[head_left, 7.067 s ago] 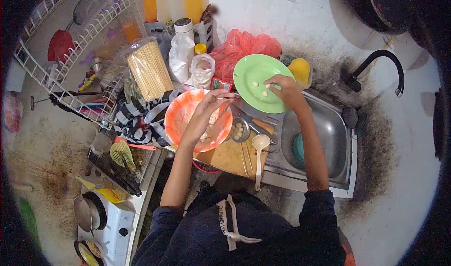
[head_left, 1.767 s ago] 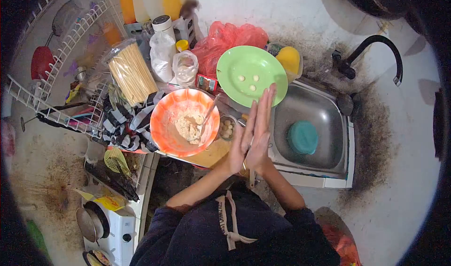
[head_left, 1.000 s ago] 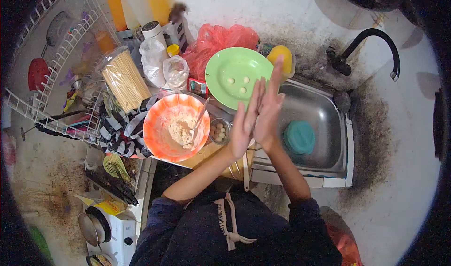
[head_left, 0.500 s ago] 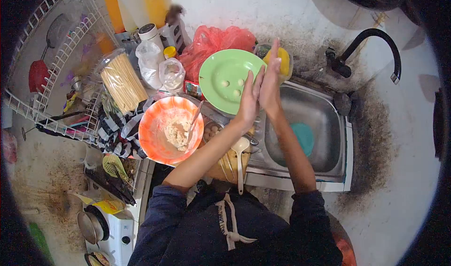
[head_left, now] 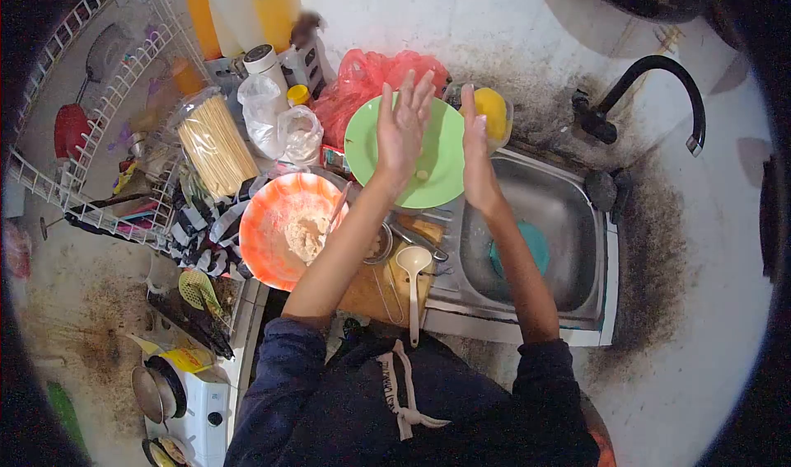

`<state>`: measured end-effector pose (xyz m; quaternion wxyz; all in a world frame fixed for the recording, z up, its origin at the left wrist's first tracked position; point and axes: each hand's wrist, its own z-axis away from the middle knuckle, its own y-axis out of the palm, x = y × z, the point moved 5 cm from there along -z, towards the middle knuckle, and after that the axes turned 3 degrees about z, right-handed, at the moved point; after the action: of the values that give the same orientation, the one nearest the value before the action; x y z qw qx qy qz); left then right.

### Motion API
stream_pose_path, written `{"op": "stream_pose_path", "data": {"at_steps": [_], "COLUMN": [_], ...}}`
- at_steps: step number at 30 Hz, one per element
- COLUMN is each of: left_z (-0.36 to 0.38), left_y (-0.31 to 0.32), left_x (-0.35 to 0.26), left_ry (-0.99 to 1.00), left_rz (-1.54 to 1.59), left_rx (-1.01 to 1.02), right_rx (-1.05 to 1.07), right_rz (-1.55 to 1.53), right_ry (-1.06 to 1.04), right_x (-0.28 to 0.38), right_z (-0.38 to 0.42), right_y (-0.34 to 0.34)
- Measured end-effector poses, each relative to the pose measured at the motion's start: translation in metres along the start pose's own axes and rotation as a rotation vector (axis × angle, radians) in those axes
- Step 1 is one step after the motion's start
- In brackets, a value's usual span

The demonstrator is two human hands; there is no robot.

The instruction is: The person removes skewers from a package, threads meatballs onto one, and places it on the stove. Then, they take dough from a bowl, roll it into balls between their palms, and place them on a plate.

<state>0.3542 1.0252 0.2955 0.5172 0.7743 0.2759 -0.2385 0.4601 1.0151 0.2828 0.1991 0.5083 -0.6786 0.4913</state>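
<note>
My left hand [head_left: 401,133] is raised over the left part of a green plate [head_left: 447,141], fingers apart and nothing seen in it. Over the plate's right edge, my right hand [head_left: 478,158] is held upright with its fingers stretched out. A gap separates the two hands. One small pale ball [head_left: 422,174] shows on the plate between them; my left hand hides part of the plate. Left of my left forearm sits an orange and white bowl [head_left: 265,228] with crumbly dough [head_left: 306,238] and a spoon handle in it.
A steel sink [head_left: 568,211] with a black faucet [head_left: 659,61] is on the right. A white ladle [head_left: 414,261] lies on a wooden board [head_left: 362,295]. Skewers [head_left: 217,145], a red plastic bag [head_left: 350,79] and bottles [head_left: 274,9] stand behind and left.
My hands were pressed together and have moved apart, the left one going left. Fewer of the balls on the plate show now.
</note>
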Motion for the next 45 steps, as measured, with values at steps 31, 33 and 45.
{"op": "stream_pose_path", "data": {"at_steps": [31,33,45], "left_z": [0.146,0.154,0.198], "left_y": [-0.018,-0.032,-0.057], "left_x": [-0.09,-0.085,-0.077], "left_ry": [0.165,0.041,0.097], "left_rz": [0.359,0.431,-0.036], "left_rx": [-0.022,-0.032,-0.315], "right_rx": [0.138,0.189,0.037], "right_rz": [-0.054,-0.003,0.269], "right_ry": [-0.491,-0.554,-0.295], "right_x": [0.169,0.167,0.158], "right_z": [0.105,0.102,0.085], "right_y": [0.121,0.13,0.165]}}
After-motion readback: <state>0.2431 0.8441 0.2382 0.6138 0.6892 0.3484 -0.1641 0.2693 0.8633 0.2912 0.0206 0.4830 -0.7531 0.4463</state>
